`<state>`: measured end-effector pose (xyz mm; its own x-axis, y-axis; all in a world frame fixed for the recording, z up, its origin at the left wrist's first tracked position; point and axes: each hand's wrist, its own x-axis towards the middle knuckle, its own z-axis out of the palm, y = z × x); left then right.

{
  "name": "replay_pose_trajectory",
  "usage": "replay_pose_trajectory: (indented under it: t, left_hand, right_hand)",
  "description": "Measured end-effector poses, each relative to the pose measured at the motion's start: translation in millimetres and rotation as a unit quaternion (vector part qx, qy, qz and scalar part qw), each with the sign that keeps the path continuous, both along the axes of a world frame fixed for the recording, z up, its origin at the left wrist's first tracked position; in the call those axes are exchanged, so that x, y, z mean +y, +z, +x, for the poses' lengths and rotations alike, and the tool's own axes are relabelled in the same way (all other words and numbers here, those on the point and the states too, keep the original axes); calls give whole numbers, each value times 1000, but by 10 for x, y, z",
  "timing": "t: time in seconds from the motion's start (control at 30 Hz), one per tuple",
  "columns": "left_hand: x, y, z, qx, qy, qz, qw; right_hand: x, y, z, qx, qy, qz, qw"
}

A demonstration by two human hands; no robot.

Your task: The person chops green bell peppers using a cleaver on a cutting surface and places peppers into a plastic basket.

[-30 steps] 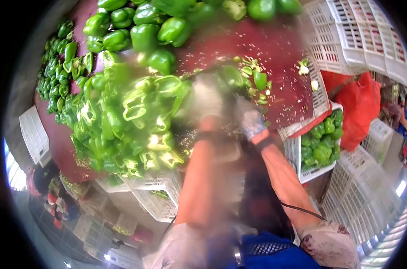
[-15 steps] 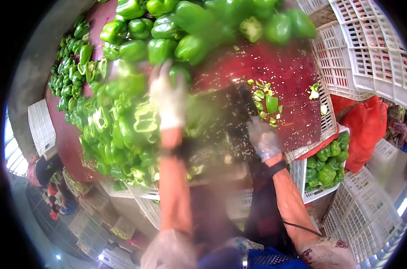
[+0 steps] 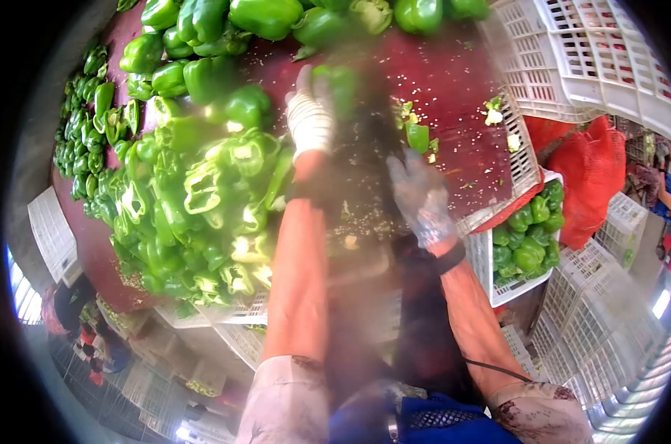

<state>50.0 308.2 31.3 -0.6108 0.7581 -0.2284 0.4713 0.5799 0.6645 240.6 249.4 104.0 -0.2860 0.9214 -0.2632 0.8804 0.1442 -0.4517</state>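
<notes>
My left hand (image 3: 309,122), in a white glove, reaches over the table. It closes against a blurred green bell pepper (image 3: 341,87) on its thumb side. My right hand (image 3: 422,194), in a grey glove, is curled beside the dark board (image 3: 361,196), which is sprinkled with seeds. Whatever its fingers hold is blurred and hidden. Cut green pepper pieces (image 3: 191,214) are heaped left of my left hand. Whole green bell peppers (image 3: 210,78) lie beyond it. Small pepper scraps (image 3: 418,138) rest on the red tabletop (image 3: 461,96) past my right hand.
White plastic crates (image 3: 609,59) stand at the right edge. Below them are a red mesh sack (image 3: 587,177) and a white crate holding peppers (image 3: 528,251). More peppers (image 3: 80,140) lie at the far left. A person (image 3: 62,303) is at the lower left.
My left hand has moved right, away from the whole peppers, with a green bell pepper at its fingers. My right hand has shifted slightly left and nearer. The view has also shifted.
</notes>
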Motion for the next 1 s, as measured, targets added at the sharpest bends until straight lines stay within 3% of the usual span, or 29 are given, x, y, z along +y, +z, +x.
replay_pose_trajectory:
  t: [0.03,0.07,0.17,0.23,0.3,0.37,0.5,0.53,0.57,0.63,0.67,0.7,0.77,0.83,0.9,0.97,1.0]
  left_hand:
    - [-36,-28,-30,-27,12,1,1000]
    - [-55,-63,-57,-54,24,2,998]
    - [-82,2,45,17,12,2,1000]
    - [-126,16,31,-3,11,-9,1000]
    - [-161,-16,8,-17,12,-13,1000]
    - [-154,-8,9,-9,2,4,1000]
    - [-215,-108,-168,-65,7,61,996]
    - [-229,-158,-161,-107,13,23,994]
    - [-183,-219,-110,-115,-48,91,988]
    - [-200,63,-188,-112,3,30,993]
    - [-223,142,-137,-146,43,3,988]
    - [-341,48,-87,-167,55,74,982]
    - [-583,520,-65,-224,87,81,967]
    - [-933,711,-43,-210,110,93,967]
    - [-1291,694,-30,-54,89,15,994]
    - [-1556,662,-81,-71,72,-54,993]
    - [-1615,618,-230,-69,84,-58,992]
  right_hand:
    - [81,92,-93,24,-50,-56,997]
    - [128,160,-132,26,-20,-27,999]
    - [195,159,-221,-20,27,160,986]
    - [220,164,-344,-33,34,228,972]
    - [240,-144,-453,-30,85,184,979]
    - [251,-902,-487,-22,187,45,981]
    - [369,-752,-566,-76,255,69,961]
    - [345,-785,-543,-85,257,80,959]
    - [328,-808,-499,-96,255,92,958]
    - [234,-593,-682,-118,246,60,960]
    - [121,-417,-663,-3,95,-5,995]
    - [25,-405,-594,20,130,42,990]
    - [-95,124,-560,28,206,72,976]
    - [-282,377,-567,6,214,53,975]
    - [-316,451,-624,-25,229,35,972]
    - [-306,419,-733,-64,252,20,966]
    - [-269,263,-810,-14,271,150,951]
